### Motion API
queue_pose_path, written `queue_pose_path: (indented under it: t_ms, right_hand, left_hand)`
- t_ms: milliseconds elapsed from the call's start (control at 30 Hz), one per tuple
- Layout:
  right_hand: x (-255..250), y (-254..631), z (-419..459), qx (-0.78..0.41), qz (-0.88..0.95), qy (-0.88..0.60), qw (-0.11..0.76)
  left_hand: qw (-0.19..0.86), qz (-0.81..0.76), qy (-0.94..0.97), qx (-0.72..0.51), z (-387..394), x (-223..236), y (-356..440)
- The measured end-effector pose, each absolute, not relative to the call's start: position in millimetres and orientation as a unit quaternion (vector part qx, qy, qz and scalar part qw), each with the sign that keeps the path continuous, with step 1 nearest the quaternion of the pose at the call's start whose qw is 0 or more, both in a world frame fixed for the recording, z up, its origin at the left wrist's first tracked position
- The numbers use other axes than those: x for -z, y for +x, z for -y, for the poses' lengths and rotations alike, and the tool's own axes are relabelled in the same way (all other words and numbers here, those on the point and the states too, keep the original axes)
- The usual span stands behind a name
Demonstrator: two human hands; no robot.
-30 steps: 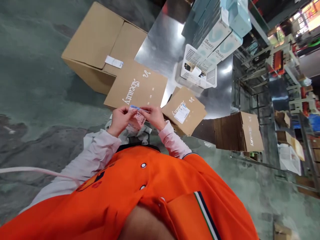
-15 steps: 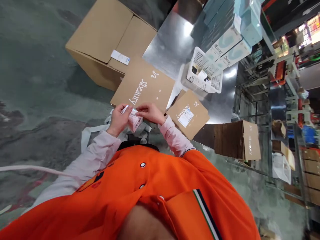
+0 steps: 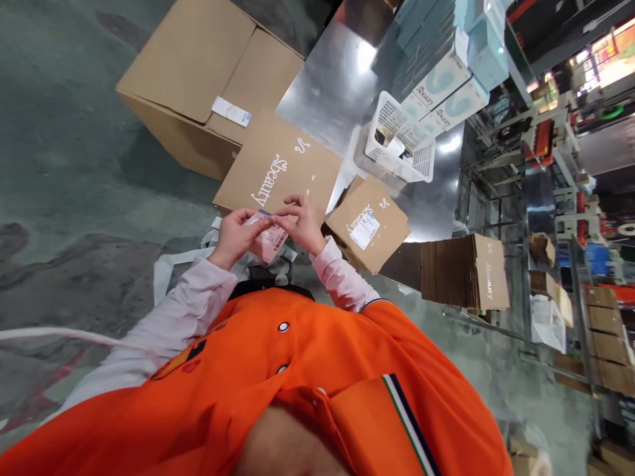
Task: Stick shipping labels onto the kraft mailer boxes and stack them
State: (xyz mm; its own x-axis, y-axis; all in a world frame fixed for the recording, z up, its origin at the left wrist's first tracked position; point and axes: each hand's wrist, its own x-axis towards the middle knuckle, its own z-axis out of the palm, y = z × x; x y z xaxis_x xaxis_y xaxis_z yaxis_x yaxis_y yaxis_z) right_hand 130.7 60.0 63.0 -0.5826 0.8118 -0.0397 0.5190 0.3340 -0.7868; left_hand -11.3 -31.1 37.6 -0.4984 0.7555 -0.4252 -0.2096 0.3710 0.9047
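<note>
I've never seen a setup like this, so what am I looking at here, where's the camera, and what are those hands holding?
There's no machine here: one camera worn on a person's head looks down past their orange polo shirt. Their bare left hand and right hand hold a pink-and-white barcoded slip. Ahead, a steel table carries a white plastic basket and pale blue boxes. Flat cardboard printed "Sbeauty" lies beside a cardboard box.

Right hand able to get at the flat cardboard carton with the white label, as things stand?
Probably yes: the flat carton lies just beside the right hand with nothing between them, though its fingers are on the pink label sheet.
</note>
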Motion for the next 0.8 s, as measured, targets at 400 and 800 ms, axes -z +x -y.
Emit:
queue_pose_path:
  t_ms: [400, 800]
  right_hand:
    - [-14.3, 94.6, -181.4, -0.259, 0.764, -0.566, 0.169]
    - [-7.3, 112.2, -75.0, -0.326, 0.932, -0.156, 0.015]
  left_hand:
    - [0.615, -0.633, 0.146, -0.447, 61.5, 8.7, -10.9]
    - [0.514, -0.718, 0.100, -0.460, 78.6, -57.0, -71.1]
